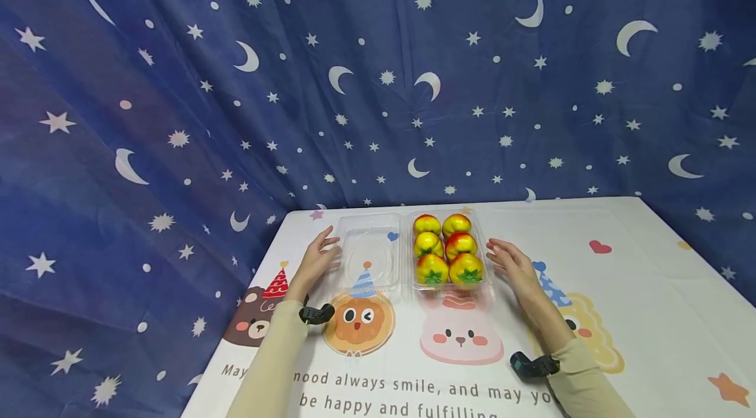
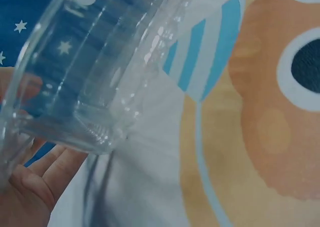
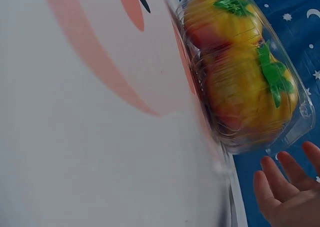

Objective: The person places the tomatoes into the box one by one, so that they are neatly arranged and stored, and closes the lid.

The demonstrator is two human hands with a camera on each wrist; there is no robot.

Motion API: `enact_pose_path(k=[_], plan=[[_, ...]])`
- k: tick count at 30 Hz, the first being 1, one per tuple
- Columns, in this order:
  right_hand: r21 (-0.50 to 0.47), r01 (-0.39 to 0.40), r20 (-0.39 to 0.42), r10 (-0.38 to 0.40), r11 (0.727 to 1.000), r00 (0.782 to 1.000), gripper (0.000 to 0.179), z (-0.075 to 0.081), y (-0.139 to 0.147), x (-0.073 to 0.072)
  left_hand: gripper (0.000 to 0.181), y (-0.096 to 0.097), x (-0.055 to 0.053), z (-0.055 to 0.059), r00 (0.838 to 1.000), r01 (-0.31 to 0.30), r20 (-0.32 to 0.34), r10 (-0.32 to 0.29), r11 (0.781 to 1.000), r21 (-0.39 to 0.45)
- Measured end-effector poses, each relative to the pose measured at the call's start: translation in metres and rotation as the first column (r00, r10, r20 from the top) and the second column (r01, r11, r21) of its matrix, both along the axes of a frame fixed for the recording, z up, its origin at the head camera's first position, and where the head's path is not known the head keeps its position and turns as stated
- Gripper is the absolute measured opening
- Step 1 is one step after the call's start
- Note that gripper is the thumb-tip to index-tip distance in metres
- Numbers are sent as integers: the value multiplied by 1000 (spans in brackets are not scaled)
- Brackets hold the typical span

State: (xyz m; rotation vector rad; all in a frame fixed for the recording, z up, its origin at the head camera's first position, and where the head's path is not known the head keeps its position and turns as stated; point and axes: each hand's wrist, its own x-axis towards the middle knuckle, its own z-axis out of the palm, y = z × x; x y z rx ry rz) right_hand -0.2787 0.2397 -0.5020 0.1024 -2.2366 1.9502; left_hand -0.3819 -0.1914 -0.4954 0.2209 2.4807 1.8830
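Observation:
A clear plastic clamshell box lies open on the table, its lid to the left and its base to the right. Several shiny yellow-and-red persimmon-like fruits fill the base in two columns; green leafy tops show on the nearest ones. My left hand is at the lid's left edge, fingers loosely extended; the left wrist view shows part of it through the clear plastic. To the right of the base, my right hand has its fingers spread and relaxed, fingertips close to the box wall, holding nothing.
A white tablecloth with printed cartoon animals, hearts and lettering covers the table. Behind and to the left hangs a dark blue curtain with moons and stars. Black straps with small devices sit on both wrists.

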Motion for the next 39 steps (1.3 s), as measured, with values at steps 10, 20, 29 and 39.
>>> enact_pose_path(k=[10, 20, 29, 39], plan=[[-25, -22, -17, 21, 999, 1000, 60, -2, 2, 1, 64, 0, 0, 21, 999, 16, -50, -20, 997, -77], [5, -17, 5, 17, 1000, 1000, 62, -1, 1, 1, 63, 1, -3, 34, 996, 26, -83, -32, 997, -75], [11, -6, 29, 6, 1000, 1000, 61, 3, 0, 4, 62, 6, 5, 56, 986, 22, -162, -31, 998, -60], [27, -17, 9, 16, 1000, 1000, 54, 1, 4, 9, 60, 11, 5, 70, 968, 70, -239, -71, 997, -10]])
